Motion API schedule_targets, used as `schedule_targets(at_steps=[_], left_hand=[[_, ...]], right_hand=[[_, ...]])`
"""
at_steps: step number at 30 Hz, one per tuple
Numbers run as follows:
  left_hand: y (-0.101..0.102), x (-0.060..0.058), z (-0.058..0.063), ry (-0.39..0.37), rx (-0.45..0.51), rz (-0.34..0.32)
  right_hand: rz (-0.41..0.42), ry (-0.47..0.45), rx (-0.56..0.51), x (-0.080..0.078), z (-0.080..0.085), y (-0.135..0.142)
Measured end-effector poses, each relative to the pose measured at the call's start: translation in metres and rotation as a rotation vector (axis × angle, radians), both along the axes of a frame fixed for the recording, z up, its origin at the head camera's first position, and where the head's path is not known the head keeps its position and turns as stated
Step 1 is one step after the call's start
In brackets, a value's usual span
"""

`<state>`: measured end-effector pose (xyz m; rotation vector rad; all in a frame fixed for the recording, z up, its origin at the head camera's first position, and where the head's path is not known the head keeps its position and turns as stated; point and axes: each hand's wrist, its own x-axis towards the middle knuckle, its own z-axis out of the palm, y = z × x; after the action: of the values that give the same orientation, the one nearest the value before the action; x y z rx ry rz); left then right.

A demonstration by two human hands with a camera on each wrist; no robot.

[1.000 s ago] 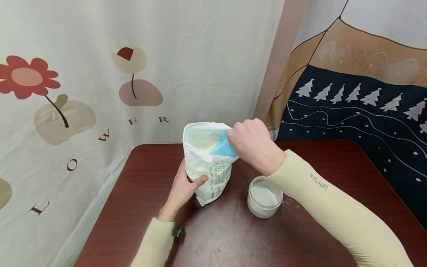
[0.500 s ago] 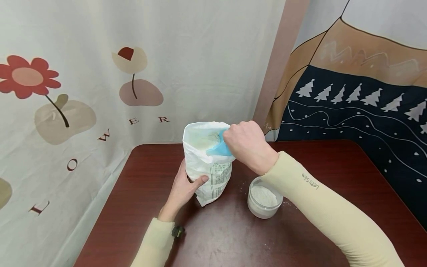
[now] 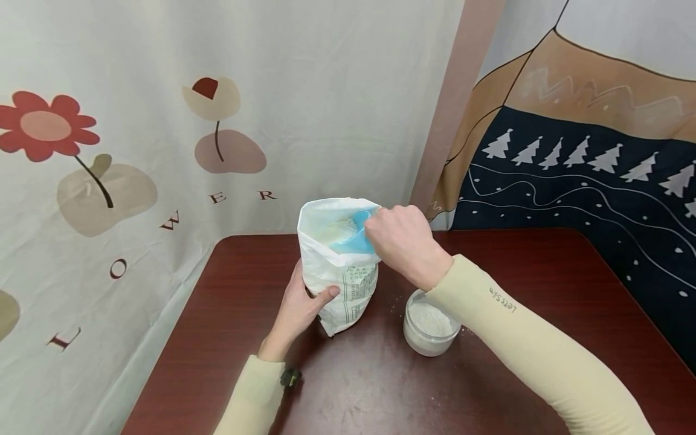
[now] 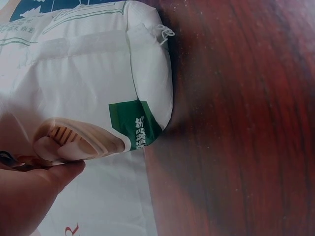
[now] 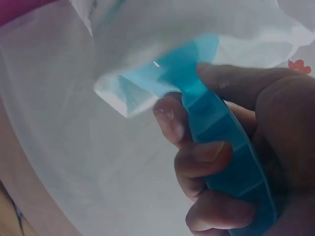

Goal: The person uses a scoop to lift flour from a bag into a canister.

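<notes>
A white flour bag (image 3: 345,281) with green print stands on the table, its mouth spread and pale powder showing inside. My left hand (image 3: 298,309) grips the bag's lower left side, thumb across the front; in the left wrist view the bag's underside (image 4: 152,83) shows a green label. The fingers of my right hand (image 3: 405,244) curl round the ribbed handle of a blue scoop (image 5: 224,142). The scoop's head (image 3: 353,241) dips into the bag's mouth at the right rim, partly hidden by the bag wall. A clear round jar (image 3: 426,345) holding white powder sits below my right forearm.
The dark red-brown table (image 3: 348,393) carries specks of spilled powder around the jar. Behind it hangs a pale curtain (image 3: 337,109) with printed flowers, and a dark tree-patterned cloth (image 3: 576,199) at the right.
My right hand has shifted slightly left and down, and the scoop's head sits further left in the bag's mouth. The left hand, bag and jar have stayed in place.
</notes>
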<state>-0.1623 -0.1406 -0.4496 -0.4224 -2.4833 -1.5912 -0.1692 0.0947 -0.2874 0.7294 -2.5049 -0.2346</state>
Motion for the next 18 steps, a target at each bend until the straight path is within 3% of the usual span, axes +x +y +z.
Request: schedule_targets(at_steps=[6,18], left_hand=[[0.000,0.000,0.001,-0.005,0.005,-0.004],[0.000,0.001,0.001,0.022,-0.002,-0.008]], right_hand=[[-0.035,-0.006,-0.049,0.002,-0.011,0.004],[-0.091,-0.122,-0.183,0.003,-0.019,0.013]])
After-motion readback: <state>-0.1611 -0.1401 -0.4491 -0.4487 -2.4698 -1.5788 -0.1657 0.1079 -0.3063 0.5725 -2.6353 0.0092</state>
